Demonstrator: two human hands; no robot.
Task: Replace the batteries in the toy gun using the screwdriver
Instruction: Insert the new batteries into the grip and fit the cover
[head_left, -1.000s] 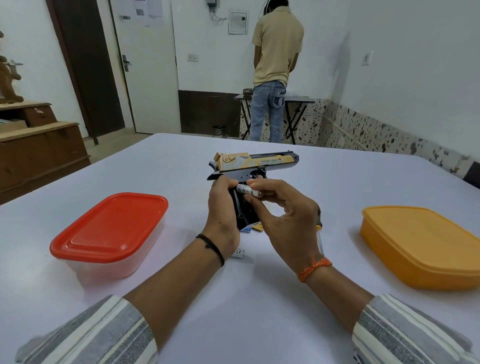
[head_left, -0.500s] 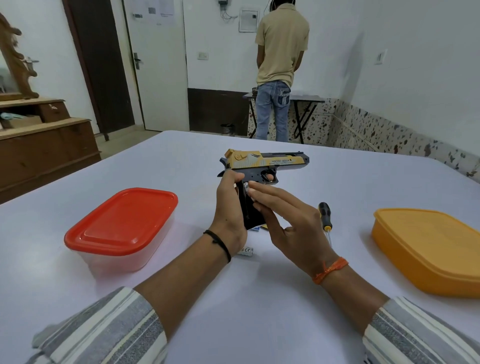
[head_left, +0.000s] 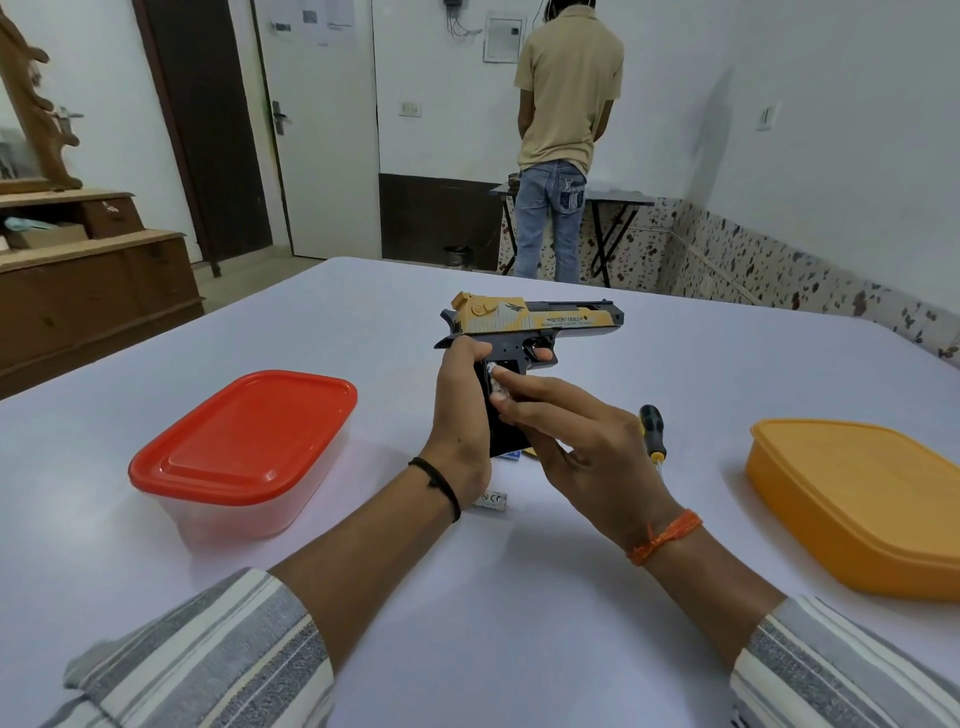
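Wrapped around the back of the handle, the left hand (head_left: 462, 410) holds the toy gun (head_left: 524, 338) upright just above the tabletop (head_left: 519, 597), barrel pointing right, with a fingertip showing through the trigger guard. The right hand (head_left: 582, 457) lies with its fingers nearly straight, their tips pressing a white battery (head_left: 493, 378) into the opened side of the handle; it pushes rather than grasps. Judging by this, the cover is already off and a battery is being seated, so closing the compartment and driving the screw back in appear to remain. The screwdriver (head_left: 652, 428) lies untouched on the tabletop just right of the right hand, black handle away from the person. Another battery (head_left: 492, 501) rests on the tabletop below the left wrist, and whether it is old or new cannot be told. The toy gun has a yellow-and-white slide with printed lettering over a black frame and handle. A red-lidded box (head_left: 244, 441) sits to the left, a yellow box (head_left: 857, 499) to the right.
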